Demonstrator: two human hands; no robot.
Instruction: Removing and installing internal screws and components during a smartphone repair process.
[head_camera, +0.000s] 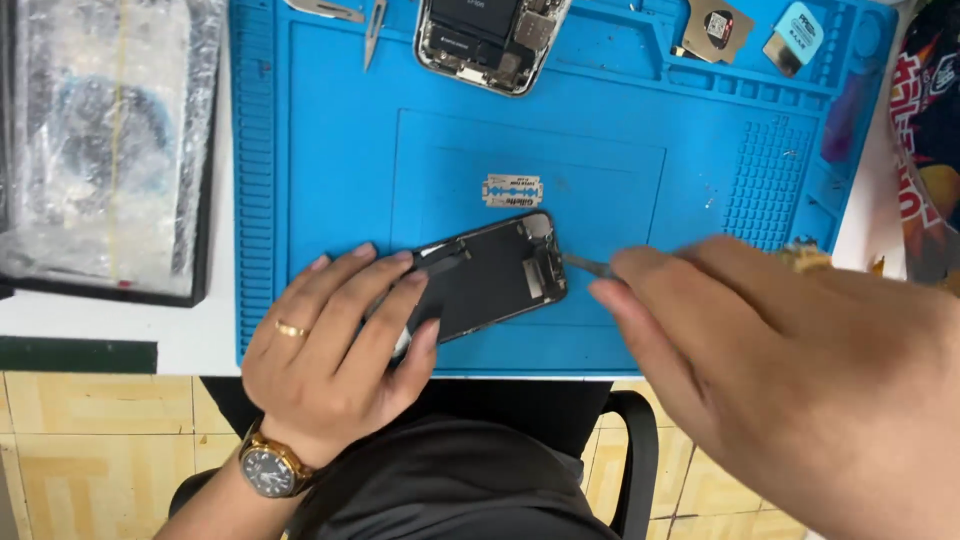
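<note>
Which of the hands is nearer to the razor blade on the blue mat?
Left. The left hand presses the phone screen panel just below the razor blade; the right hand sits farther off to the lower right, holding a thin tool.

White table (200, 340) carries a blue work mat (330, 150) and, at 9 o'clock, a black tray (200, 200). On the mat: phone screen (490, 275) at centre, razor blade (513, 190) just beyond, opened phone (490, 40) at 12 o'clock, tweezers (374, 30) at 11.
</note>
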